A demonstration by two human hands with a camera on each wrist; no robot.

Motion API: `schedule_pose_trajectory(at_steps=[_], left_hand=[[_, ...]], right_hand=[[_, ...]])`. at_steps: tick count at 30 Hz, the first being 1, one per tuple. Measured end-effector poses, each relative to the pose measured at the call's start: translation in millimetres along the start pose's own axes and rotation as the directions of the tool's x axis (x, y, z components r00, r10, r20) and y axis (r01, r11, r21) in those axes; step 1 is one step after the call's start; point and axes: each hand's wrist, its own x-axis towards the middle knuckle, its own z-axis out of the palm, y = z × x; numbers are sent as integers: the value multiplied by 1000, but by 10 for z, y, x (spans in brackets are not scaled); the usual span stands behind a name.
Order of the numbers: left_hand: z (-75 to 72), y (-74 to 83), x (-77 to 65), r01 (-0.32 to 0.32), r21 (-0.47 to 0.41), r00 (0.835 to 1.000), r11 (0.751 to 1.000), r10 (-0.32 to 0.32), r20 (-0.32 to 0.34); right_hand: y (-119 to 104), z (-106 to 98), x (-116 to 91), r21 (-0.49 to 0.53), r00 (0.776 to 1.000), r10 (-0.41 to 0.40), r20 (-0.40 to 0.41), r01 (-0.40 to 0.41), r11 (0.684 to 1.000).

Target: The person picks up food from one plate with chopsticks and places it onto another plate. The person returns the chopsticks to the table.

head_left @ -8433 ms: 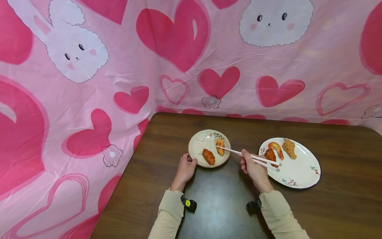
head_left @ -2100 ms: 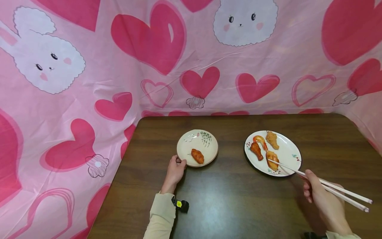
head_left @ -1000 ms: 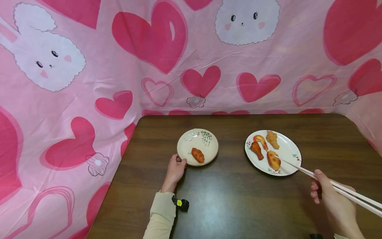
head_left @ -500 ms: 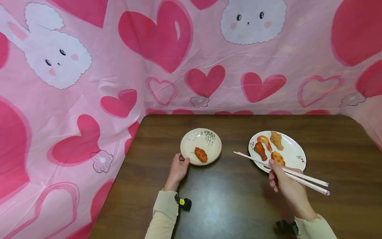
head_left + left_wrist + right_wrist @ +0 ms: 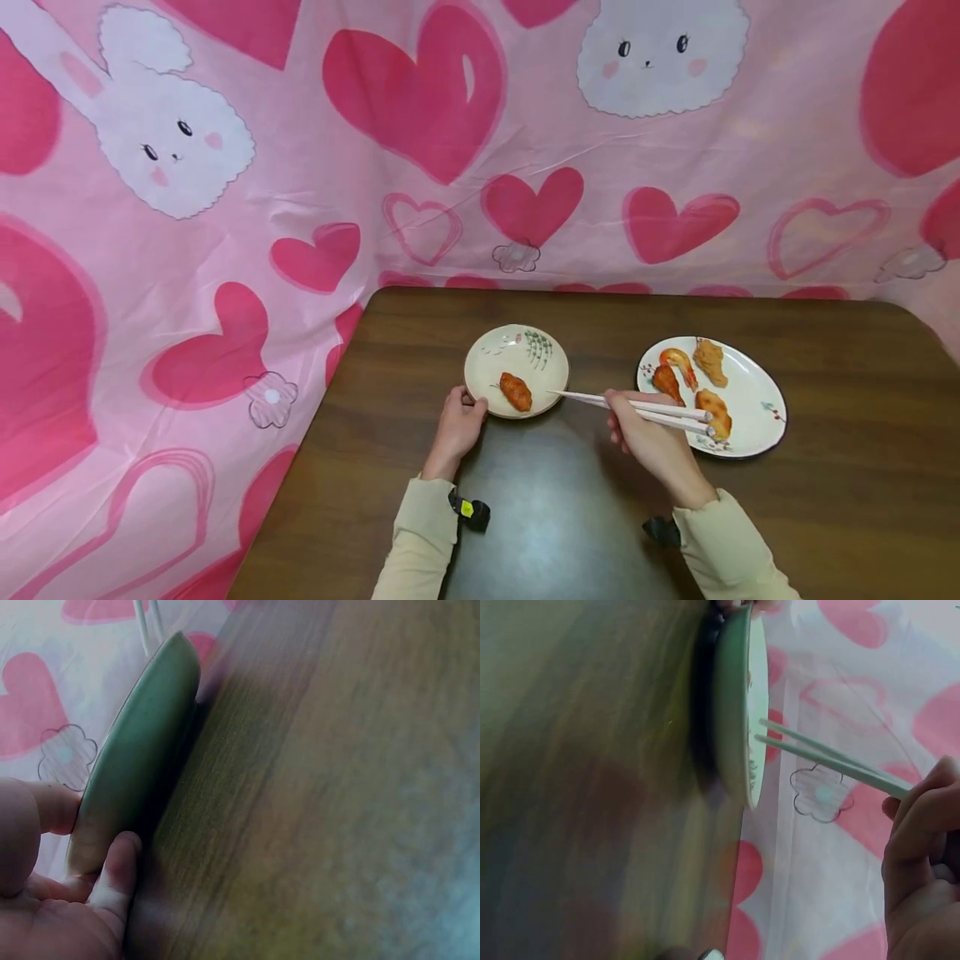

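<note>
Chopsticks [image 5: 660,408] nearer small plate [image 5: 495,358], pale, perhaps pinkish.

Pale chopsticks [image 5: 660,408] slant seemingly over the rim of a round cream plate [image 5: 506,358] bearing one browned morsel [image 5: 516,392].

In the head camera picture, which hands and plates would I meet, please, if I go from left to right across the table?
Left hand → small round plate → right hand → oval plate.

Pink cloth [image 5: 322,179] with hearts [image 5: 420,100], flowers [image 5: 272,400] and white animal faces [image 5: 176,146] hangs behind the tabletop [image 5: 862,400] and to its left.
</note>
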Motion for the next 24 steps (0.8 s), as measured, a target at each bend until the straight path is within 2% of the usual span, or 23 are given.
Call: schedule_pose_trajectory(at_steps=[7,12,15,19,24], left_hand=[[2,-14,6,-16,3,1000,1000,16,-9],[-4,-6,2,-1,-1,1000,1000,1,-5],[-3,-7,5,0,1,1000,1000,0,-3],[-4,-15,9,0,-2,1000,1000,0,-4],[-6,-18,5,-5,-10,1000,1000,5,-8]], right_hand=[[-24,92,149,-40,999,-37,11,37,998],[18,87,213,-177,992,-122,-26,116,977],[23,84,238,-223,986,-157,-50,142,964],[30,98,263,-145,988,-136,-76,124,982],[59,128,284,-26,980,-149,-131,147,989]])
